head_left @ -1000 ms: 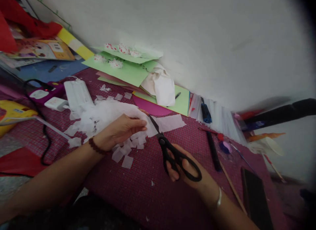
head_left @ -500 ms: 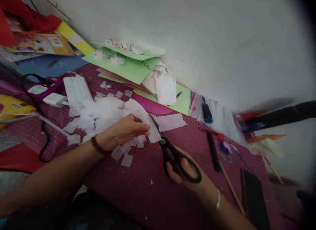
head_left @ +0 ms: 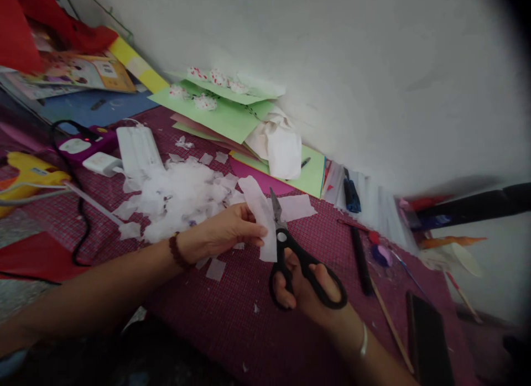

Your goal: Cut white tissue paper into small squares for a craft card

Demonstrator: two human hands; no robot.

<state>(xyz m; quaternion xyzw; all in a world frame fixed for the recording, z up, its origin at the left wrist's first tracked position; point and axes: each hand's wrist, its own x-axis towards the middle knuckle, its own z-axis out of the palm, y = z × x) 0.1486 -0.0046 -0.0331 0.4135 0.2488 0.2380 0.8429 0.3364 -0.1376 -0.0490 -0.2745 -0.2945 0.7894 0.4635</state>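
My left hand (head_left: pixel 232 229) pinches a strip of thin white paper (head_left: pixel 259 212) between thumb and fingers. In my right hand (head_left: pixel 307 289) is a pair of black-handled scissors (head_left: pixel 296 253), thumb and fingers through the loops. The blades point up and away from me, beside the right edge of the strip. Another piece of white paper (head_left: pixel 296 207) lies on the table behind the blades. A heap of small white paper pieces (head_left: pixel 178 195) lies beyond my left hand, and one loose square (head_left: pixel 216 270) rests nearer to me.
Green sheets with white-and-red blossoms (head_left: pixel 232 118) stand against the wall. At left are a yellow glue gun (head_left: pixel 31 173), a purple power strip (head_left: pixel 89 142) and a white box-shaped item (head_left: pixel 139 148). A blue-black cutter (head_left: pixel 351 192), clear sticks, a wooden stick (head_left: pixel 392 325) and a dark phone-like slab (head_left: pixel 429 336) lie right.
The strip has turned more upright, and the scissors now sit beside it with blades closer together. My left hand has shifted slightly right and down in the picture.
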